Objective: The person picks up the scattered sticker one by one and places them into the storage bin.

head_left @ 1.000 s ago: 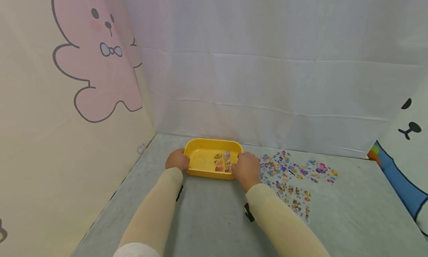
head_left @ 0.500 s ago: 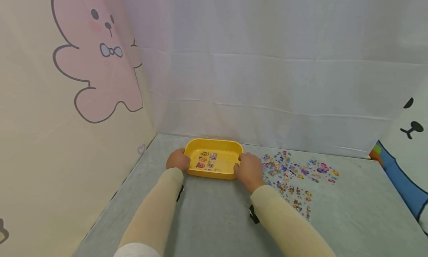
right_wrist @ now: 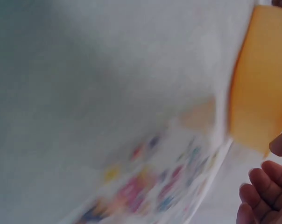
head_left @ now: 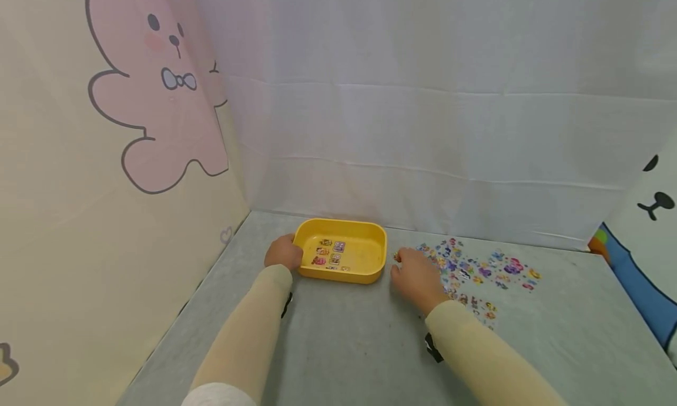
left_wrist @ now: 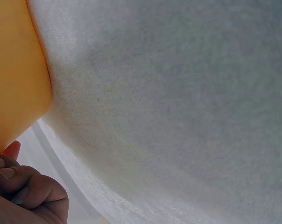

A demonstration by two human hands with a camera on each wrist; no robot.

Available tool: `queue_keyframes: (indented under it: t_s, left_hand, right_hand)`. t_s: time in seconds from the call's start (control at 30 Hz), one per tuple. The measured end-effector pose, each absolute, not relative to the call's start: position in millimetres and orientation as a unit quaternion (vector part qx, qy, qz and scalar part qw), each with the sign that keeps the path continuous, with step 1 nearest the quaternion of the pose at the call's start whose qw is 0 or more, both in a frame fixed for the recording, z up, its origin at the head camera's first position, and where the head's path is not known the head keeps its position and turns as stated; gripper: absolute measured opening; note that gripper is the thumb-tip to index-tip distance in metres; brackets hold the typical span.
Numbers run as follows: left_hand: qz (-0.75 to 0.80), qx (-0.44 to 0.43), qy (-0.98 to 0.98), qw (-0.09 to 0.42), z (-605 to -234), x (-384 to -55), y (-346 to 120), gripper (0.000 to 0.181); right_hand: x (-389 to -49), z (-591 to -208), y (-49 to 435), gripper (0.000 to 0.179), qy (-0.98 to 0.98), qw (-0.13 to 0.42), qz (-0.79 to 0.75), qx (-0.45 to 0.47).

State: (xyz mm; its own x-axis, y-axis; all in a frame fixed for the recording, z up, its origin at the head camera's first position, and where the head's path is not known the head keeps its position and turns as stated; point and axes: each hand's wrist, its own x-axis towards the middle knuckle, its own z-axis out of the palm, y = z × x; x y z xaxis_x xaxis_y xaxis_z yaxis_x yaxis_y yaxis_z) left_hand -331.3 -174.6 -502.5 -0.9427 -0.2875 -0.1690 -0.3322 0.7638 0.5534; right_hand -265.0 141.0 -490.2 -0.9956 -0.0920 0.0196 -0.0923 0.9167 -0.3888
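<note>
A shallow yellow tray [head_left: 365, 272] sits on the grey table near the back wall. Several small colourful sticker-like pieces [head_left: 335, 258] lie in its left half. My left hand [head_left: 282, 252] grips the tray's left end, its fingers curled at the rim; the left wrist view has these fingers [left_wrist: 36, 186] under the tray's corner. Apart from the tray's right end is my right hand [head_left: 419, 278], over the near-left edge of a spread of colourful sticker-like pieces [head_left: 449, 265]. In the right wrist view its thumb and loosely bent fingers [right_wrist: 267, 186] stand apart, with nothing visible between them.
The colourful spread reaches right across the table [head_left: 560, 324], partly hidden by my right hand and sleeve. A white curtain-like wall [head_left: 423, 130] closes off the back. On the left stands a cream wall [head_left: 132, 247] with a pink bear drawing.
The right hand has let go of the tray's right end and moved right. Pieces inside the tray slid from its right side to its left. The left hand stays at the tray's left end.
</note>
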Motion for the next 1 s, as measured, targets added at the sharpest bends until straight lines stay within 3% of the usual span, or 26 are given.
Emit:
queue_keyframes:
  t_s: [0.3, 0.47, 0.83, 1.0]
  left_hand:
    - [0.301, -0.167, 0.938, 0.037, -502, -330, -175, 0.051]
    - [0.3, -0.171, 0.938, 0.038, -501, -330, -175, 0.052]
    - [0.302, -0.169, 0.937, 0.036, -502, -330, -173, 0.052]
    - [0.301, -0.17, 0.937, 0.036, -502, -331, -173, 0.053]
  right_hand:
    - [-263, -506, 196, 0.024, -0.981, -0.052, 0.174, 0.07]
    - [-253, -512, 226, 0.024, -0.977, -0.047, 0.174, 0.109]
    - [-226, -506, 275, 0.041, -0.98, -0.061, 0.112, 0.156]
    - [-220, -503, 293, 0.049, -0.979, -0.095, 0.108, 0.141]
